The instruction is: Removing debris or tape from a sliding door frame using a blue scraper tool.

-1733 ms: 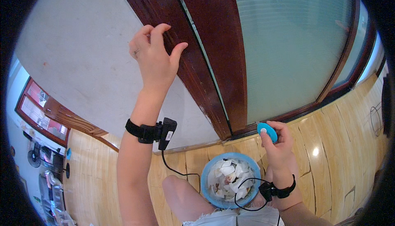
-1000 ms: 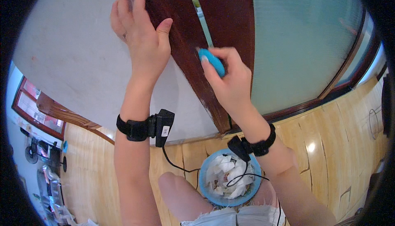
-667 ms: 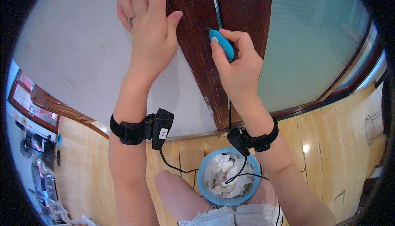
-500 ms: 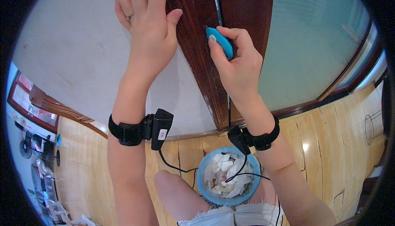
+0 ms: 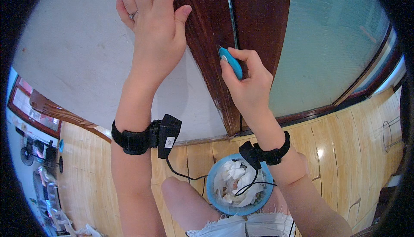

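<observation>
My right hand [image 5: 250, 79] grips a small blue utility knife [image 5: 232, 64], thumb on its pale round slider. The blade tip meets or nearly meets the dark brown wooden door frame [image 5: 202, 42]; I cannot tell whether it touches. Fingers stretched, my left hand [image 5: 157, 30] lies flat at the border of the white wall [image 5: 86, 42] and the frame, wearing a ring. Its fingertips reach the upper picture edge. A narrow gap runs between the frame and the brown door edge [image 5: 263, 17] right of it. Scuffed pale marks show low on the frame.
Between my legs stands a blue bin [image 5: 211, 194] full of crumpled white tissue. Black wrist straps [image 5: 131, 142] with boxes and cables sit on both forearms. A frosted glass panel [image 5: 323, 51] is on the right, a carved wooden piece [image 5: 64, 114] at left, above the plank floor [image 5: 86, 181].
My right hand has drawn the knife downward along the brown frame, toward me. My left hand stays nearly in place against the wall and frame.
</observation>
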Action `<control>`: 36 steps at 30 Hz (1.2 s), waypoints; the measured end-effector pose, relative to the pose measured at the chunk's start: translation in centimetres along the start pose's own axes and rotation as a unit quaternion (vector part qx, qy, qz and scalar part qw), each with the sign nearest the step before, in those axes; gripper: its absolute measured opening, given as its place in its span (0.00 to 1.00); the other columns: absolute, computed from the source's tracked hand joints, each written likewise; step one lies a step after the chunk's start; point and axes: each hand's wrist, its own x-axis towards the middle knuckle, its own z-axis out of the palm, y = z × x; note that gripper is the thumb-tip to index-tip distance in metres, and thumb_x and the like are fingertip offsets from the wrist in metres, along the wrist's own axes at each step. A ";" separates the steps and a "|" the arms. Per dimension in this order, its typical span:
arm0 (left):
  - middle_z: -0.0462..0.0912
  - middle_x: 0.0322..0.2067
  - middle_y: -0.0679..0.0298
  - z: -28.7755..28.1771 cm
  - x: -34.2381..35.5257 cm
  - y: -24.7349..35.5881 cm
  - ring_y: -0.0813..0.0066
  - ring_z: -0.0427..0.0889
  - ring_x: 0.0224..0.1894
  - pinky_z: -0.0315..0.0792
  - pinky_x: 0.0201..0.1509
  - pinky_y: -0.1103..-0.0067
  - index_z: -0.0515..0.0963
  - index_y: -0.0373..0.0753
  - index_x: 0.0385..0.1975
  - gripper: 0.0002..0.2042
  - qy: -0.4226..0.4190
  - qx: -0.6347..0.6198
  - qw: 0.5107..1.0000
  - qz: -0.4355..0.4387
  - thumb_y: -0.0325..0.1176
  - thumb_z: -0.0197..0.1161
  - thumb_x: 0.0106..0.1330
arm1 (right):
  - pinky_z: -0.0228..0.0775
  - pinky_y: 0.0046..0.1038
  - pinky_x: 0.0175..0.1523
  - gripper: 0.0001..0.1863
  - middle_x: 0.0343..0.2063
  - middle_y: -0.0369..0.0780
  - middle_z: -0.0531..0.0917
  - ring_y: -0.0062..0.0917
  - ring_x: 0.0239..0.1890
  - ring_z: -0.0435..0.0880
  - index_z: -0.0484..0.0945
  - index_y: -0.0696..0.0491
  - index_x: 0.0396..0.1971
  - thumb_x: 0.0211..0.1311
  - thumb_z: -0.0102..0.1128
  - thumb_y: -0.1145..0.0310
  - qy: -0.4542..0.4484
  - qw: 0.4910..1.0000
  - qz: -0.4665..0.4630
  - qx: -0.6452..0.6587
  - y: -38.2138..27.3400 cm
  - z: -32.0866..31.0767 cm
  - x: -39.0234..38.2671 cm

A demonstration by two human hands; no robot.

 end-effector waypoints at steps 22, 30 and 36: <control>0.39 0.68 0.49 0.3 0.2 -0.7 0.47 0.37 0.69 0.33 0.68 0.59 0.52 0.40 0.65 0.27 0.001 0.021 1.000 0.018 0.37 0.48 0.67 | 0.73 0.29 0.31 0.10 0.29 0.45 0.79 0.37 0.29 0.81 0.75 0.57 0.33 0.49 0.62 0.78 -0.071 0.993 0.024 -0.086 5.0 -2.2 -8.2; 0.63 0.53 0.61 2.3 -5.8 2.2 0.56 0.55 0.56 0.48 0.58 0.66 0.78 0.47 0.40 0.16 0.019 -0.005 1.000 0.017 0.34 0.69 0.49 | 0.73 0.27 0.35 0.12 0.31 0.44 0.81 0.32 0.31 0.82 0.77 0.56 0.37 0.51 0.63 0.73 -0.057 0.979 0.173 -0.096 1.5 -7.8 -10.9; 0.68 0.46 0.70 3.6 -6.6 2.8 0.65 0.60 0.50 0.51 0.51 0.70 0.80 0.48 0.31 0.10 0.074 0.032 0.995 0.058 0.35 0.69 0.47 | 0.71 0.23 0.34 0.11 0.29 0.42 0.81 0.24 0.28 0.80 0.77 0.57 0.36 0.52 0.63 0.73 -0.029 0.971 0.233 -0.054 0.9 -10.6 -12.8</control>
